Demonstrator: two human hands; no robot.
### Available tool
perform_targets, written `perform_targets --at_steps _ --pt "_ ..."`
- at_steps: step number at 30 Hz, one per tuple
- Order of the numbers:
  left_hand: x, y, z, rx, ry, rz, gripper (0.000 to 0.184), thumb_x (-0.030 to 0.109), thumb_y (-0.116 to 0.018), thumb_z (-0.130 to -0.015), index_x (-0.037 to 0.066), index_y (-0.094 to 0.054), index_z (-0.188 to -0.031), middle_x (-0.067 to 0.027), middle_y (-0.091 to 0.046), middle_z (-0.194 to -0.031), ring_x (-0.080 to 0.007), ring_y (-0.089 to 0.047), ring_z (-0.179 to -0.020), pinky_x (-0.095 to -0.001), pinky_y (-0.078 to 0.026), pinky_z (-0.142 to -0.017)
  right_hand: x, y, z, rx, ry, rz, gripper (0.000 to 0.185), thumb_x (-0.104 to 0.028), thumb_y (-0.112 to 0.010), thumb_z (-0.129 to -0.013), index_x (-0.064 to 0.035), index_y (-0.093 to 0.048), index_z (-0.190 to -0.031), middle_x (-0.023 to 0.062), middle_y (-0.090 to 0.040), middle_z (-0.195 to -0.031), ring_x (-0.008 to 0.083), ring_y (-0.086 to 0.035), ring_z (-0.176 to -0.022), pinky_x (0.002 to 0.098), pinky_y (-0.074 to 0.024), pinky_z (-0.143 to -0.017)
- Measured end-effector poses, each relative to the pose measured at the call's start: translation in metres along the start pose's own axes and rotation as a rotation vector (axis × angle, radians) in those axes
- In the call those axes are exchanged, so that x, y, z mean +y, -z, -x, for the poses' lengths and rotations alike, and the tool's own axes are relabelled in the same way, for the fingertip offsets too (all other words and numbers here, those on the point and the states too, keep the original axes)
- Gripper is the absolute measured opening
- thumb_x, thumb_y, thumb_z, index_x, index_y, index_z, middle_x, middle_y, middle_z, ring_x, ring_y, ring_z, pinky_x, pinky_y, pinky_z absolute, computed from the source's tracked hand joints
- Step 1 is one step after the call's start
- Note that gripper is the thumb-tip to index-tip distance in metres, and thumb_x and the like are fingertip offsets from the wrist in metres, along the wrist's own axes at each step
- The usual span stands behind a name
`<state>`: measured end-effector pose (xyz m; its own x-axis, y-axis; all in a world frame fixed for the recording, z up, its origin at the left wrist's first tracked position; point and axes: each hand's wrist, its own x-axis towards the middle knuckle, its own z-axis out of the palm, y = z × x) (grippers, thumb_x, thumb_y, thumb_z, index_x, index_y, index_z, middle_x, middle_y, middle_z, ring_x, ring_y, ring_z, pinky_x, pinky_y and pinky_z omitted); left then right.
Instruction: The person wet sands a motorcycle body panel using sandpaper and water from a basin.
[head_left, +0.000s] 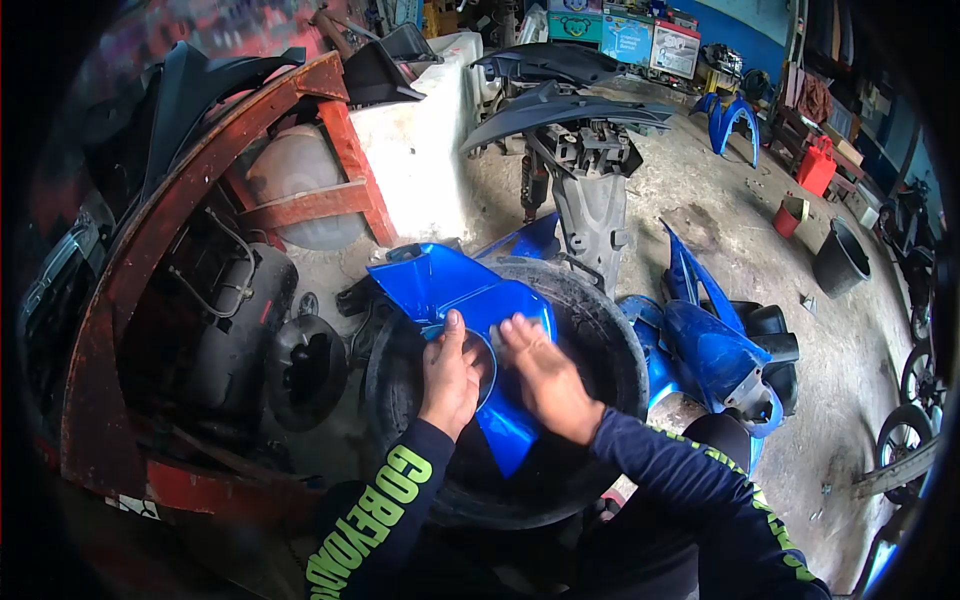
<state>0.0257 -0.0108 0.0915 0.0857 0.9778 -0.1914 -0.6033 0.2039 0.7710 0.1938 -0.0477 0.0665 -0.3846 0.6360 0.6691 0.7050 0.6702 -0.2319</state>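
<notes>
A glossy blue motorcycle fairing panel (512, 432) lies tilted over a round black tub (622, 340). My left hand (452, 382) is closed around the panel's curved edge, with the thumb on top. Slightly blurred, my right hand (545, 378) rests against the panel's right side or just over it, its fingers stretched out; contact cannot be made out. The far part of the panel spreads up and left beyond both hands. The inside of the tub is dark and partly hidden under the panel and my forearms.
More blue body panels (715, 350) lie on the floor to the right. A stripped motorcycle frame (590, 205) stands ahead. At left are a red wooden frame (205, 140) and a black cylindrical tank (240, 315). A dark bucket (842, 258) stands at far right.
</notes>
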Motion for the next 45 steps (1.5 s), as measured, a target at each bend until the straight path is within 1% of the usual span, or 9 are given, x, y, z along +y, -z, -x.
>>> perform_targets --at_steps 4,17,18,23,27,35,39,43,45 --pt "-0.004 0.001 0.006 0.029 0.02 0.001 0.049 0.049 -0.069 -0.095 0.011 -0.054 -0.121 -0.008 -0.056 -0.125 -0.0284 -0.052 -0.123 -0.0497 -0.045 -0.101 0.015 -0.003 -0.02 0.199 -0.256 0.001 0.065 0.01 -0.055 -0.08 0.0079 -0.044 -0.143 0.029 -0.05 -0.144 0.048 -0.046 -0.136 0.0531 -0.0365 -0.117" --pt "0.007 0.003 -0.002 0.056 0.024 -0.009 0.054 0.05 -0.063 -0.098 0.009 -0.05 -0.132 -0.0132 -0.054 -0.136 -0.0322 -0.05 -0.129 -0.049 -0.045 -0.103 0.004 0.002 -0.006 0.12 -0.096 -0.101 0.063 0.009 -0.056 -0.082 0.0058 -0.045 -0.144 0.029 -0.05 -0.145 0.043 -0.046 -0.139 0.0494 -0.0341 -0.119" --pt "0.009 0.0 0.002 0.016 0.009 0.045 0.041 0.046 -0.071 -0.095 0.01 -0.055 -0.107 -0.0025 -0.057 -0.104 -0.0177 -0.058 -0.1 -0.0358 -0.051 -0.085 0.021 0.0 -0.014 0.147 -0.168 -0.092 0.063 0.009 -0.056 -0.083 0.006 -0.044 -0.145 0.0296 -0.051 -0.144 0.0433 -0.047 -0.138 0.0492 -0.0342 -0.119" --pt "0.011 -0.002 0.001 0.049 0.032 0.041 0.039 0.047 -0.071 -0.095 0.012 -0.056 -0.104 -0.001 -0.056 -0.1 -0.0158 -0.057 -0.094 -0.0317 -0.049 -0.08 -0.004 0.008 0.012 -0.137 0.046 -0.101 0.064 0.007 -0.053 -0.084 0.0041 -0.043 -0.147 0.0247 -0.047 -0.15 0.0387 -0.041 -0.145 0.0498 -0.032 -0.12" --pt "0.003 0.007 0.005 0.025 0.015 0.023 0.041 0.048 -0.071 -0.094 0.011 -0.055 -0.104 -0.0019 -0.056 -0.101 -0.0172 -0.058 -0.094 -0.0348 -0.051 -0.081 0.025 0.003 -0.018 0.193 -0.167 -0.075 0.07 0.009 -0.056 -0.078 0.0044 -0.043 -0.147 0.0263 -0.052 -0.144 0.0433 -0.044 -0.14 0.0533 -0.0334 -0.119" --pt "-0.001 0.001 0.007 0.0 0.019 0.006 0.063 0.05 -0.067 -0.096 0.005 -0.045 -0.134 -0.0142 -0.051 -0.135 -0.0313 -0.052 -0.125 -0.0493 -0.046 -0.103 0.032 0.002 -0.022 0.207 -0.361 -0.268 0.069 0.012 -0.051 -0.08 0.0054 -0.04 -0.148 0.0303 -0.047 -0.147 0.0455 -0.045 -0.138 0.0517 -0.0353 -0.118" --pt "0.003 -0.006 0.006 0.024 0.005 -0.047 0.064 0.049 -0.07 -0.094 0.004 -0.043 -0.132 -0.0154 -0.049 -0.135 -0.0332 -0.053 -0.124 -0.0492 -0.048 -0.102 -0.002 0.006 0.004 0.053 -0.104 -0.123 0.067 0.014 -0.049 -0.079 0.0062 -0.044 -0.145 0.0312 -0.049 -0.145 0.044 -0.045 -0.139 0.0508 -0.036 -0.118" --pt "-0.004 -0.004 0.016 0.018 -0.034 -0.056 0.061 0.049 -0.07 -0.095 0.005 -0.045 -0.129 -0.0138 -0.05 -0.132 -0.0322 -0.053 -0.123 -0.0499 -0.047 -0.101 0.028 0.01 -0.028 0.212 -0.418 -0.293 0.061 0.015 -0.048 -0.082 0.0078 -0.045 -0.143 0.0346 -0.051 -0.14 0.0478 -0.048 -0.134 0.0531 -0.0382 -0.115" --pt "0.003 -0.01 0.014 -0.02 -0.082 -0.087 0.06 0.049 -0.07 -0.095 0.005 -0.046 -0.128 -0.0129 -0.05 -0.131 -0.0311 -0.053 -0.123 -0.05 -0.045 -0.101 0.008 0.014 -0.018 0.279 -0.162 -0.063 0.055 0.014 -0.048 -0.087 0.0075 -0.046 -0.141 0.0354 -0.058 -0.127 0.0521 -0.054 -0.123 0.0528 -0.0412 -0.112"
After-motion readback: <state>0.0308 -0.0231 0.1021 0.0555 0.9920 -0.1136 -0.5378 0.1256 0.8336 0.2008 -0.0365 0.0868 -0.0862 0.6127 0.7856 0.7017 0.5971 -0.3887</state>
